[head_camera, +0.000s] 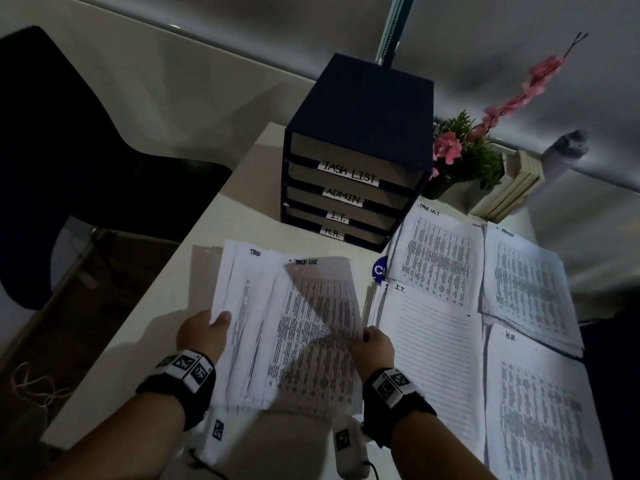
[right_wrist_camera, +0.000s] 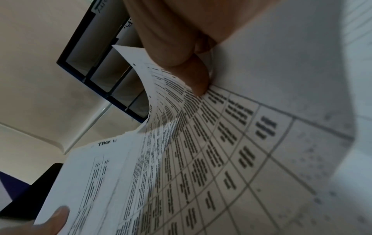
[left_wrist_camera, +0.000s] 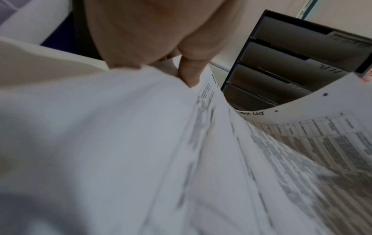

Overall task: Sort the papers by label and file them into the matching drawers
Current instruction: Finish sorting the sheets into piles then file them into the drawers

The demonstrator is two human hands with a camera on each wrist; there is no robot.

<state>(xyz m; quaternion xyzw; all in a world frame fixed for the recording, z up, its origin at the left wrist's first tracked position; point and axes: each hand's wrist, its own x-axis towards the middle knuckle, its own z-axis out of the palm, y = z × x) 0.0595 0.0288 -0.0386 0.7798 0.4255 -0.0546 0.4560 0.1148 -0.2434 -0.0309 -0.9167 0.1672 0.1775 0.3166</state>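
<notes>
From the head view, we hold an unsorted stack of papers point(head_camera: 287, 327) above the near left part of the desk point(head_camera: 207, 216); our left hand point(head_camera: 202, 332) grips its left edge, thumb on top, and our right hand point(head_camera: 374, 342) pinches the right edge of the top sheet, marked "TASK LIST", which curls up. Four sorted piles lie toward the right edge: task list pile point(head_camera: 438, 251), admin pile point(head_camera: 530, 289), I.T. pile point(head_camera: 426, 344) and H.R. pile point(head_camera: 540, 407). The drawer unit point(head_camera: 356, 157) stands at the far edge, its drawers looking closed. We judge sorting well advanced but unfinished, filing not begun.

From the left wrist, our thumb point(left_wrist_camera: 191, 71) presses on the stack, with the lifted sheet point(left_wrist_camera: 322, 120) arching before the drawers.

From the right wrist, our fingers point(right_wrist_camera: 193, 76) clasp that sheet's edge; the left thumb point(right_wrist_camera: 54, 217) shows at the stack's corner.
</notes>
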